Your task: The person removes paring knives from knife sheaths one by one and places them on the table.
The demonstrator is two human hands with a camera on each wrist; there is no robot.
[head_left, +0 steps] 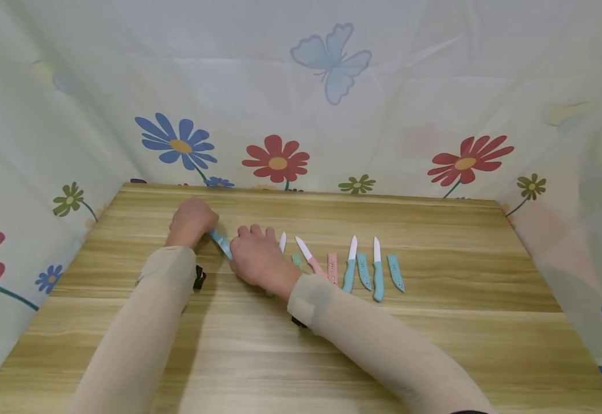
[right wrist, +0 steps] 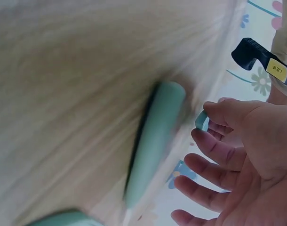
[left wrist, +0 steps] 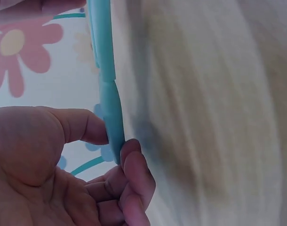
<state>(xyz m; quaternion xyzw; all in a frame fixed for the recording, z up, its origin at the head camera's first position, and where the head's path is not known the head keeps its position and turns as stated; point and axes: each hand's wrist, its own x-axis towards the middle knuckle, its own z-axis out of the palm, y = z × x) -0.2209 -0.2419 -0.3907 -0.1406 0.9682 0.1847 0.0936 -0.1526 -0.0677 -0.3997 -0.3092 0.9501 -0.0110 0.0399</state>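
Note:
A light-blue knife (head_left: 221,244) spans the gap between my hands, raised off the wooden table. My left hand (head_left: 193,218) pinches its handle (left wrist: 112,113) between thumb and fingers, at the left. A sheath (left wrist: 102,42) of matching blue covers the blade. My right hand (head_left: 259,256) pinches the sheath's far end (right wrist: 202,121) between thumb and forefinger; its other fingers are spread. Below the right hand a green knife handle (right wrist: 155,146) lies on the table, largely hidden by that hand in the head view. Its white blade (head_left: 282,241) and green sheath (head_left: 296,261) show beside the hand.
Right of my hands lie a pink knife (head_left: 311,259), a pink sheath (head_left: 333,269), and two blue knives (head_left: 349,275) (head_left: 378,276) with bare white blades. Blue sheaths (head_left: 364,270) (head_left: 396,272) lie beside them. A flowered curtain (head_left: 383,86) encloses the table (head_left: 461,345).

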